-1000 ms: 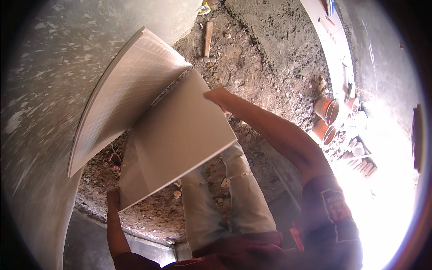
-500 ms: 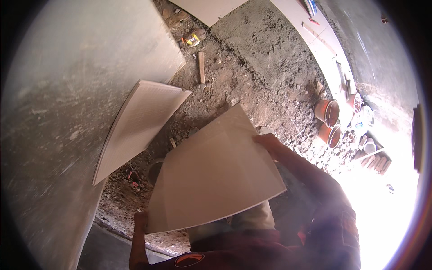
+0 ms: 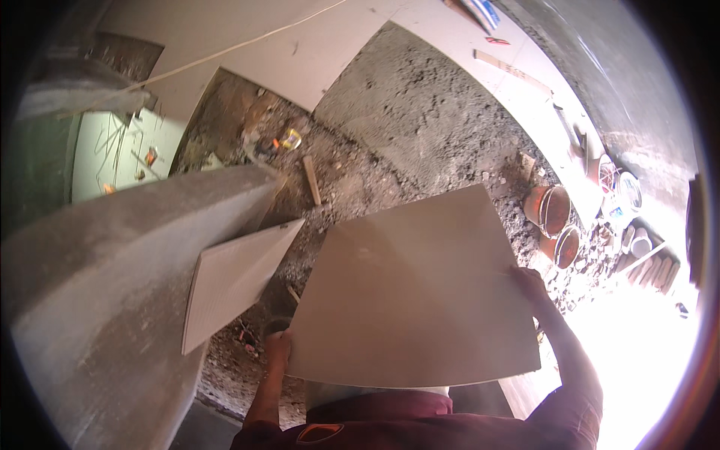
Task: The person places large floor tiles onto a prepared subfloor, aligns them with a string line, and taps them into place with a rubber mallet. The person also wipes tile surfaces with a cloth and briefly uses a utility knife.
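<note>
Nearest to me is the dark red shirt [image 3: 382, 429] at the lower edge, with a bit of pale trousers showing under the load. The left hand [image 3: 277, 349] is closed on the left edge of a big tile [image 3: 420, 292], close to its near corner. The right hand [image 3: 529, 286] pinches the opposite edge, about midway up; fingers under the tile are hidden from me, so I can't tell how far they reach. The tile is in the air in front of the body, broad plain face toward me, over the dirt floor [image 3: 360, 180].

Just past the left hand I get something round and dark, mostly covered, can't tell what. Left of the tile, more tiles [image 3: 240, 285] lean on the grey wall [image 3: 97, 330], apart from the held one. Beyond the held tile's far edge, a hammer [image 3: 311, 180] lies on the dirt, wooden handle pointing away, head toward me. To the right, two orange buckets [image 3: 553, 210] sit tipped side by side on rubble; a white bucket [image 3: 630, 195] is near them, washed out by glare.

Farther out, a yellow packet [image 3: 292, 139] on the dirt, then a grey mortar bed [image 3: 420, 97]. Pale floor tiles [image 3: 292, 64] border it, and a thin cord [image 3: 247, 45] runs across them. A flat wooden strip [image 3: 511, 70] lies on the right-hand run.
</note>
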The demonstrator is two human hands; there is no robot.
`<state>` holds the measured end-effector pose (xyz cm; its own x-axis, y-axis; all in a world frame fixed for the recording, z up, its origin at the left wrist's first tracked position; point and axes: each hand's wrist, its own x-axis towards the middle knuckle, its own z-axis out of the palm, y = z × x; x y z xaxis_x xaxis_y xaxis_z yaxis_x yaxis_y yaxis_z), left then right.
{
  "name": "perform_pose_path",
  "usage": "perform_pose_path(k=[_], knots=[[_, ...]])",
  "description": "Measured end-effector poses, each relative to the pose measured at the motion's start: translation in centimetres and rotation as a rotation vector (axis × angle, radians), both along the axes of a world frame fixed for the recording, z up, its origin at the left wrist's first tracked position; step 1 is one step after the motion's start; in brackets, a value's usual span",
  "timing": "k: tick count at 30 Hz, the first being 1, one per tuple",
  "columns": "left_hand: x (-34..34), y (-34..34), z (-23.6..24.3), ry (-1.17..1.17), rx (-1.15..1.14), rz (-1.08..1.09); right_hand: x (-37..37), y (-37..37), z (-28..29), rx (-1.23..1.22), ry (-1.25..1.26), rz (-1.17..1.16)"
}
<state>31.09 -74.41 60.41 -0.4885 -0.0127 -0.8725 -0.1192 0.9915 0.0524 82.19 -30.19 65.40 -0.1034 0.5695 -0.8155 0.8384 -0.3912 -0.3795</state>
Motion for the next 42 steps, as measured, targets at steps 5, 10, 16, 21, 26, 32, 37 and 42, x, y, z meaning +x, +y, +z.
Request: perform_pose_path(k=[5,10,16,21,26,32,37,42], knots=[[-0.2,14.9,0.6,0.193,0.323,-0.232,3.7,2.6,7.7,0.220,-0.162,0.153],[-3.4,26.0,-1.4,0.231,0.476,-0.197,5.4,2.3,6.1,0.111,-0.105,-0.435],[-10.1,39.4,-5.0,0.378,0.565,-0.409,0.9,5.5,-5.6,0.183,-0.009,-0.938],[-16.5,48.4,-15.0,0.410,0.609,-0.493,-4.5,10.2,-16.9,0.546,0.205,-0.696],[-18.5,52.8,-25.4,0.354,0.770,-0.246,-8.9,13.2,-29.6,0.610,-0.085,-0.557],[-20.3,58.1,-37.2,0.334,0.917,-0.274,-12.9,13.6,-41.7,0.742,-0.017,-0.833],[-20.6,60.8,-45.6,0.462,0.999,-0.396,-12.7,13.6,-48.9,0.734,0.083,-0.968],[-21.2,63.1,-52.1,0.411,0.971,-0.369,-12.6,14.3,-54.2,0.760,0.018,-0.992]])
